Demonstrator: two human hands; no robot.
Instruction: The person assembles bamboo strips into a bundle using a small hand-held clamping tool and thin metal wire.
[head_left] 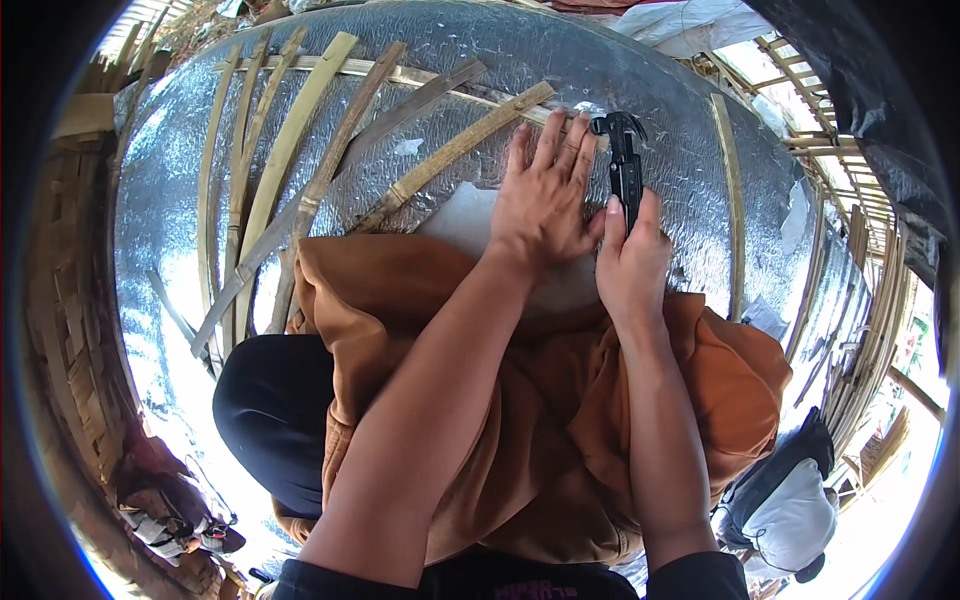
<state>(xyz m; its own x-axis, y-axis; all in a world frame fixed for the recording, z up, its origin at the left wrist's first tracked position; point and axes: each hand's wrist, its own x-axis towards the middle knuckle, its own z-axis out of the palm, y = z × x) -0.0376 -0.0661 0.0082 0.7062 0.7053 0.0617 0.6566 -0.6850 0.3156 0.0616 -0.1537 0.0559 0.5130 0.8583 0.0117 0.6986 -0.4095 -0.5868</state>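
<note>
My left hand [548, 205] lies flat, fingers stretched forward over the end of a long crosswise bamboo strip [430, 79]. Close to its right, my right hand [637, 255] grips a black multi-tool hammer [625, 172] by the handle. The hammer's head points away from me, beside the left fingertips. Whether a nail sits under the left fingers is hidden. Several bamboo slats [300, 135] fan out to the left, their far ends at the crosswise strip. One short slat [455, 150] ends just left of my left hand.
Silver foil sheeting [680, 110] covers the floor. A single slat [733, 200] lies at the right. Brown cloth [400, 290] drapes over my lap. A woven bamboo wall [75, 350] stands left, black plastic sheeting [870, 110] hangs right, and a white bundle [790, 520] sits lower right.
</note>
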